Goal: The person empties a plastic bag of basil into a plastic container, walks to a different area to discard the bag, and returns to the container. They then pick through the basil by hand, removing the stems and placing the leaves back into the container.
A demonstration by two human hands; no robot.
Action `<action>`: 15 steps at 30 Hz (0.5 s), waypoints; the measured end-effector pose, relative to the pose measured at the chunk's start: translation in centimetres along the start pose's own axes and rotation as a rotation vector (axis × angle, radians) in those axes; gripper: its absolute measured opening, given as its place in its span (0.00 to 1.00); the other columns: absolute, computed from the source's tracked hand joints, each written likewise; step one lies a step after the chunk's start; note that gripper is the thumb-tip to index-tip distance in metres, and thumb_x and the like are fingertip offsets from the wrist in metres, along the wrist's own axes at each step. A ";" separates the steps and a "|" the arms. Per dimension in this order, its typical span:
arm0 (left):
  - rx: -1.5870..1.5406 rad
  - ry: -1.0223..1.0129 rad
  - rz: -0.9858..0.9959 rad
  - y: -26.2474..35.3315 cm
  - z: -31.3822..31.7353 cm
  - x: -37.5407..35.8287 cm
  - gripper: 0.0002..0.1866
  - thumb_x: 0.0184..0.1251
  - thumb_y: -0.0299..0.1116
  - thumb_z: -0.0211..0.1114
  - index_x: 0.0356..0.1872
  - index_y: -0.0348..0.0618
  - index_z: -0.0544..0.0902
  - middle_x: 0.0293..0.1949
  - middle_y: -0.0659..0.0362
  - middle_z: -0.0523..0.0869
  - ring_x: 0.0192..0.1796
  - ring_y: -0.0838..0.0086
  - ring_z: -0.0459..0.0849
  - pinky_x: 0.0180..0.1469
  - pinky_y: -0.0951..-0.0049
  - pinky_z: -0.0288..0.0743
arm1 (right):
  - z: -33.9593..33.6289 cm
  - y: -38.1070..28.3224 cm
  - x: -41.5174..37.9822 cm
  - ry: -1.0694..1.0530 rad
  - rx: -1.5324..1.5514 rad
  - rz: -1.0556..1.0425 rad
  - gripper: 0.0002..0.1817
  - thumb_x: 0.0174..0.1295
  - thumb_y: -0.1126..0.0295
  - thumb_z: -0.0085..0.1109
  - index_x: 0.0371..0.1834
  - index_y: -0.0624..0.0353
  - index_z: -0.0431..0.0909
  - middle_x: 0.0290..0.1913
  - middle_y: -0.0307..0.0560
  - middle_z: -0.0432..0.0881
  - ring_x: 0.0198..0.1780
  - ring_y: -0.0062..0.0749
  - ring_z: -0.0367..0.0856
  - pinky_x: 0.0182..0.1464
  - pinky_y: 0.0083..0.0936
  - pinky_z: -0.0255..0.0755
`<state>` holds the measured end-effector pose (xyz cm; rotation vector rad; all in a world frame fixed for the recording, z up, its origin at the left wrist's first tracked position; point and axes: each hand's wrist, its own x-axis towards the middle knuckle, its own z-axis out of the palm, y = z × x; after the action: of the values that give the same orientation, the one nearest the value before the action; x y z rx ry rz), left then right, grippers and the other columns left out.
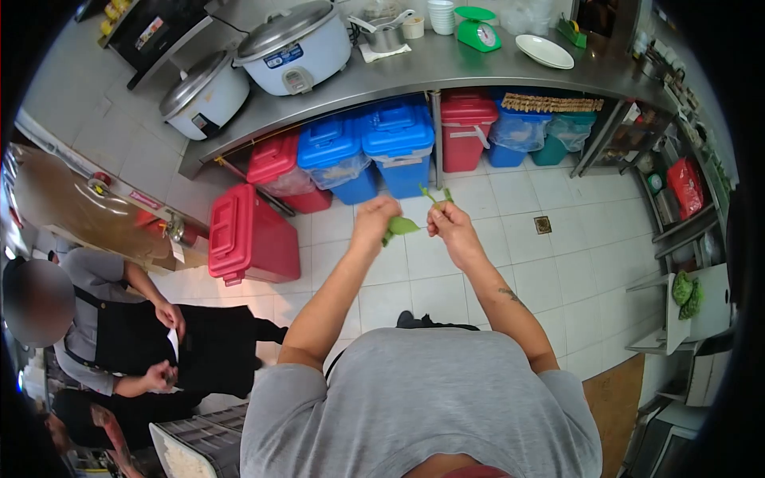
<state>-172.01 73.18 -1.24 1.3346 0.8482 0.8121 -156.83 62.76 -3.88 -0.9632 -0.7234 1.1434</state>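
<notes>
Both hands are held out in front of my chest above the tiled floor, a short gap apart. My left hand is closed on green leaves, with one broad leaf sticking out toward the other hand. A thin green stem with small cut-looking tips rises from my right hand, whose thumb and fingers pinch it. The lower part of the stem is hidden by the fingers.
Lidded bins, one a red bin, stand before and under a steel counter. It carries rice cookers, a green scale and a white plate. At left, a person in an apron holds something white.
</notes>
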 end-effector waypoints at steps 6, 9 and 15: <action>-0.024 0.306 0.032 4.2 -12.0 -1.2 0.10 0.66 0.36 0.62 0.24 0.48 0.77 0.22 0.66 0.76 0.18 0.82 0.71 0.17 0.79 0.64 | -7.5 -1.0 -1.9 0.104 -0.155 0.122 0.08 0.65 0.67 0.58 0.32 0.59 0.76 0.25 0.35 0.74 0.28 0.18 0.71 0.33 0.18 0.66; 0.092 0.628 0.101 9.4 -16.9 -5.5 0.13 0.64 0.37 0.65 0.21 0.50 0.73 0.18 0.68 0.71 0.16 0.83 0.69 0.13 0.79 0.62 | -13.1 2.4 -3.4 0.267 -0.266 0.231 0.09 0.62 0.65 0.60 0.29 0.57 0.75 0.22 0.33 0.70 0.24 0.18 0.67 0.28 0.19 0.64; 1.209 1.213 0.369 10.5 -31.8 -16.2 0.14 0.67 0.37 0.60 0.31 0.33 0.75 0.26 0.48 0.80 0.29 0.57 0.78 0.36 0.61 0.72 | -14.3 6.8 -5.8 0.284 -0.480 0.440 0.11 0.62 0.62 0.59 0.26 0.55 0.75 0.19 0.31 0.65 0.20 0.17 0.62 0.23 0.20 0.60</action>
<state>-207.87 74.68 8.62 2.0303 2.3359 1.5526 -148.81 54.35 -16.10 -1.7172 -0.5765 1.1946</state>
